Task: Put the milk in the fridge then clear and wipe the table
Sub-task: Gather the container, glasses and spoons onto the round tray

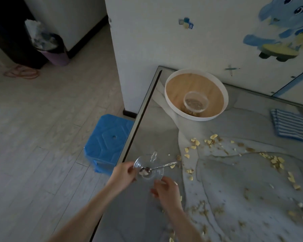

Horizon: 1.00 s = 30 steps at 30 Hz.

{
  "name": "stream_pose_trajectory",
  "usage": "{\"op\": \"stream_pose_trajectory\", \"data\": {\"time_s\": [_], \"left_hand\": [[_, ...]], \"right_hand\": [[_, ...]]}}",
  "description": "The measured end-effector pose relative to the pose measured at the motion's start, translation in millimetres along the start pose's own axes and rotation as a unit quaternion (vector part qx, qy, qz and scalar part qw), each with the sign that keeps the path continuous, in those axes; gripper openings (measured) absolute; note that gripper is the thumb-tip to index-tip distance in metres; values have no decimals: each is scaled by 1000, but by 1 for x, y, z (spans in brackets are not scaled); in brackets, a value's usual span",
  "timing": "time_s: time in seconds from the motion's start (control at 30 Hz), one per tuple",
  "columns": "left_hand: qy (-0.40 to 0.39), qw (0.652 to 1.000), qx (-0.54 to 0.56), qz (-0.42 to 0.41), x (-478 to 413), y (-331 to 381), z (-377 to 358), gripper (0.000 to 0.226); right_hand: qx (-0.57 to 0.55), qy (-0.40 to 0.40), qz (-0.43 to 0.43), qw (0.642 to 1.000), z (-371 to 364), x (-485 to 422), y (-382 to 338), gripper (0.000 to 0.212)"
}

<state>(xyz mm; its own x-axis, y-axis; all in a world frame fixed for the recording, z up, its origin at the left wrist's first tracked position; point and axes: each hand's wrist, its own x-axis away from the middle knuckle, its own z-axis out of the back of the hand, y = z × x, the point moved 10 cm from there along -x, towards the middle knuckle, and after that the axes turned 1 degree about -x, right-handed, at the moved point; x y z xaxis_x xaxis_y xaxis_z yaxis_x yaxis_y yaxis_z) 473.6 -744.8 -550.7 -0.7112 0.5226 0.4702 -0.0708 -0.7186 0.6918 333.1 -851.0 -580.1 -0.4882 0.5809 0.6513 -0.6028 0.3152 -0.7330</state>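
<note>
A small clear glass bowl [150,169] sits at the left edge of the grey marbled table [226,172], with a metal spoon [162,166] resting in it among food scraps. My left hand [123,173] pinches the bowl's left rim. My right hand [165,188] touches the bowl's near rim with its fingers curled. Yellow and brown crumbs [210,142] are scattered across the tabletop. A blue striped cloth [290,125] lies folded at the right. No milk or fridge is in view.
A white round tray [222,95] with a wooden base holds a clear lidded tub [196,101] against the wall. A blue plastic stool [107,143] stands beside the table's left edge. A purple waste bin [54,51] stands far left on the wooden floor.
</note>
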Motion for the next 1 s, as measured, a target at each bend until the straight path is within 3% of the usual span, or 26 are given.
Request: {"op": "stream_pose_trajectory", "data": {"time_s": [0.3, 0.43, 0.57, 0.83, 1.0], "left_hand": [[-25, 998, 19, -49, -12, 31, 19, 22], [-54, 992, 96, -68, -24, 72, 29, 6], [-36, 970, 240, -20, -58, 101, 38, 14], [-1, 964, 267, 16, -162, 134, -6, 16], [31, 949, 309, 53, -207, 140, -31, 36]], "right_hand": [[-62, 81, 20, 995, 11, 7, -32, 22], [-66, 64, 38, 995, 33, -9, -78, 27], [-22, 47, 85, 995, 61, -37, -152, 30], [44, 38, 95, 994, 83, -140, -271, 12], [41, 53, 68, 995, 71, -206, -296, 33]]}}
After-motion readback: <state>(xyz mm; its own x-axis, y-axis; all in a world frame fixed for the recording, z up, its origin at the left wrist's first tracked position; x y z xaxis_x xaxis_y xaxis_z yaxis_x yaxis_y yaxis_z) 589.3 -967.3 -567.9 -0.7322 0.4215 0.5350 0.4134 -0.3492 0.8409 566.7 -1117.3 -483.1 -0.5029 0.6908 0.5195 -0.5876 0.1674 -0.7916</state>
